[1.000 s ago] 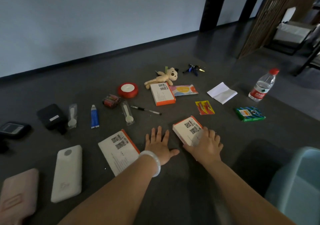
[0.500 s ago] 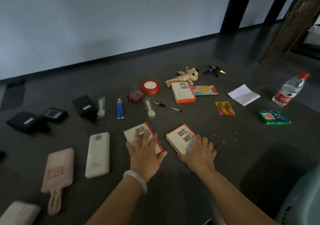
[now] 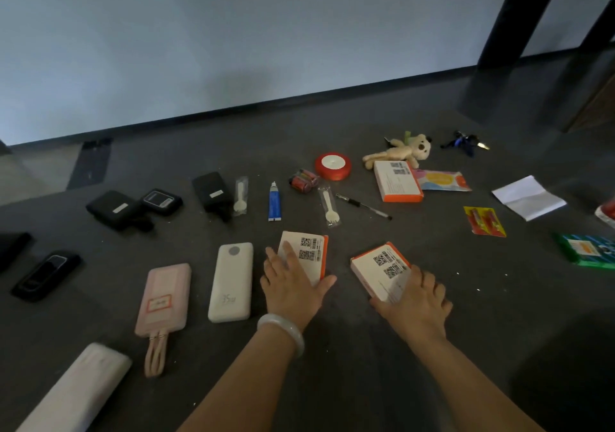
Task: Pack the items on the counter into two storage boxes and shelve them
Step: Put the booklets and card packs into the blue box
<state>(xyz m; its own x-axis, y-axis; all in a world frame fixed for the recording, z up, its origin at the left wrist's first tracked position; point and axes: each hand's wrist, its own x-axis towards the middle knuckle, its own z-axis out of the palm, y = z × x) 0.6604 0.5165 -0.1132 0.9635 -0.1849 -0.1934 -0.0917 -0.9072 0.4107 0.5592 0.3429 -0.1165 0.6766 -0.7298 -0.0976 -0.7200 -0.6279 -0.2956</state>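
The left hand is lying spread and flat over the near end of the left box, probably pinning it for a pickup. The right hand is wrapping thumb and fingers round the near end of the right box, at 3 o'clock of the first. Both are lying flat on the dark, matte table: stiff white card, orange edges. A smooth, rounded power bank is lying at 9 o'clock.

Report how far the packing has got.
Done: nothing visibly packed; no storage box in view. In hand: the left hand lies on one white-and-orange cardboard carton, the right hand grips a second carton. Left: white power bank, black pen, beige plush toy and more.
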